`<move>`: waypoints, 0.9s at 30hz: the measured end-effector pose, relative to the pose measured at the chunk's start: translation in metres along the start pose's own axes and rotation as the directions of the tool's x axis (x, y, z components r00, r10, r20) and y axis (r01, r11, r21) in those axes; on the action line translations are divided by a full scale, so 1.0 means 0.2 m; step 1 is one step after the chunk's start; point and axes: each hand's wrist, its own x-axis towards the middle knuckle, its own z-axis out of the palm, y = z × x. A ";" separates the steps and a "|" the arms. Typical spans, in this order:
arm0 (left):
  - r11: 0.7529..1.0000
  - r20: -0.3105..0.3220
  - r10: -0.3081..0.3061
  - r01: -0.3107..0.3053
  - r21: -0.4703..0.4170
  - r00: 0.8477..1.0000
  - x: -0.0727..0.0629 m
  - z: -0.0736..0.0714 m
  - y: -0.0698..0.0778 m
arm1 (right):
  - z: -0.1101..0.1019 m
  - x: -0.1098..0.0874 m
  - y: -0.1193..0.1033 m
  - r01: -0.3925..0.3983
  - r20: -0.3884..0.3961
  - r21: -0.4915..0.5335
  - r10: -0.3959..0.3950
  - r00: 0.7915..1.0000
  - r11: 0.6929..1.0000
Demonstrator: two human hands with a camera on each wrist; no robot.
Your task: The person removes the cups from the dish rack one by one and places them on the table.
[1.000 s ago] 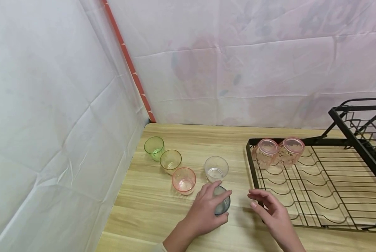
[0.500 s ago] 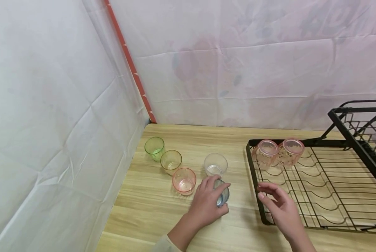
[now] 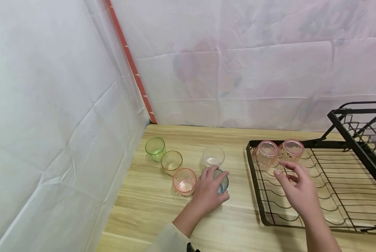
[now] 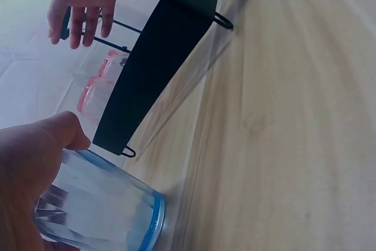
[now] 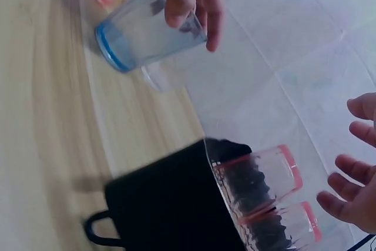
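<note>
My left hand [image 3: 208, 191] grips a blue-tinted glass [image 3: 223, 182] from above, thumb and fingers spread round its rim. In the left wrist view this glass [image 4: 108, 201] stands with its blue base toward the wooden tabletop. Just behind it is a clear glass [image 3: 213, 154], partly hidden by my fingers. My right hand [image 3: 299, 192] hovers over the black dish rack [image 3: 254, 178], fingers loosely bent and holding nothing. Two pink glasses [image 3: 267, 154] sit upside down in the rack's back left corner, near the right fingertips.
Left of the blue glass, a pink glass [image 3: 184, 182], an amber glass [image 3: 171, 161] and a green glass [image 3: 155, 149] stand upright in a slanting row. An upper wire tier [image 3: 374, 133] rises at the rack's right. White and pinkish sheets [image 3: 238, 77] hang behind and left.
My left hand has moved the blue glass away from me across the table, and the clear glass has shifted back too. My right hand has travelled right and back, over the rack.
</note>
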 end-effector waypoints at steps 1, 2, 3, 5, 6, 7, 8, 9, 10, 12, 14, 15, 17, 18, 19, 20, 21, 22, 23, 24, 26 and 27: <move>1.000 0.005 -0.004 0.004 -0.001 1.000 0.01 0.00 0.00 | 0.00 0.02 0.01 0.001 0.005 -0.032 -0.001 1.000 0.999; 1.000 0.007 -0.006 0.006 -0.001 1.000 0.02 0.00 0.00 | -0.01 0.04 0.01 0.007 0.015 -0.055 -0.006 1.000 0.998; 1.000 0.009 -0.008 0.008 -0.001 1.000 0.03 0.00 -0.01 | -0.01 0.05 0.02 0.015 0.026 -0.079 -0.013 1.000 0.997; 1.000 0.007 -0.010 0.010 0.000 1.000 0.05 0.00 -0.01 | -0.01 0.09 0.04 0.038 0.057 -0.113 -0.032 0.998 0.993; 1.000 0.006 -0.011 0.011 0.002 1.000 0.05 0.00 -0.01 | -0.01 0.11 0.05 0.047 0.076 -0.122 -0.038 0.996 0.991; 1.000 0.006 -0.012 0.012 0.006 1.000 0.06 0.01 -0.01 | -0.01 0.13 0.06 0.066 0.093 -0.129 -0.054 0.994 0.989; 1.000 0.006 -0.014 0.014 0.008 1.000 0.06 0.01 -0.01 | -0.01 0.14 0.07 0.080 0.108 -0.136 -0.065 0.992 0.987; 1.000 0.005 -0.017 0.017 0.012 1.000 0.07 0.01 -0.01 | -0.01 0.16 0.09 0.088 0.121 -0.147 -0.070 0.990 0.985; 1.000 0.004 -0.019 0.019 0.016 1.000 0.07 0.01 -0.01 | 0.00 0.17 0.10 0.093 0.134 -0.155 -0.073 0.988 0.983; 0.999 -0.004 -0.021 0.021 0.027 1.000 0.08 0.01 -0.02 | 0.01 0.20 0.11 0.099 0.160 -0.160 -0.073 0.984 0.982; 0.999 -0.008 -0.022 0.023 0.035 1.000 0.09 0.01 -0.02 | 0.02 0.22 0.12 0.091 0.192 -0.157 -0.060 0.980 0.983; 0.999 -0.012 -0.022 0.022 0.038 1.000 0.10 0.01 -0.02 | 0.02 0.23 0.13 0.085 0.206 -0.156 -0.052 0.977 0.984; 0.999 -0.017 -0.018 0.019 0.040 1.000 0.10 0.01 -0.02 | 0.03 0.24 0.13 0.072 0.234 -0.156 -0.034 0.972 0.985; 0.999 -0.015 -0.018 0.019 0.040 1.000 0.11 0.01 -0.02 | 0.04 0.24 0.14 0.066 0.241 -0.160 -0.026 0.970 0.985; 0.999 -0.016 -0.016 0.017 0.040 1.000 0.11 0.01 -0.02 | 0.04 0.24 0.14 0.061 0.244 -0.167 -0.019 0.969 0.984; 0.999 -0.017 -0.015 0.016 0.038 1.000 0.12 0.01 -0.02 | 0.04 0.24 0.14 0.060 0.242 -0.175 -0.016 0.970 0.983; 0.999 -0.014 -0.017 0.018 0.038 1.000 0.12 0.01 -0.02 | 0.05 0.24 0.14 0.064 0.232 -0.186 -0.019 0.972 0.981; 0.999 -0.007 -0.020 0.021 0.036 1.000 0.12 0.00 -0.02 | 0.05 0.25 0.15 0.065 0.222 -0.199 -0.020 0.975 0.978; 0.999 -0.005 -0.022 0.023 0.035 1.000 0.13 0.00 -0.02 | 0.05 0.25 0.15 0.071 0.210 -0.212 -0.026 0.977 0.975; 0.999 0.002 -0.027 0.027 0.034 1.000 0.13 0.00 -0.02 | 0.05 0.26 0.16 0.077 0.197 -0.226 -0.032 0.980 0.971; 0.999 0.014 -0.039 0.039 0.029 0.999 0.14 0.00 -0.02 | 0.05 0.27 0.17 0.081 0.177 -0.255 -0.036 0.984 0.963; 0.999 0.019 -0.045 0.045 0.030 0.999 0.15 0.00 -0.02 | 0.05 0.27 0.18 0.085 0.169 -0.272 -0.040 0.985 0.959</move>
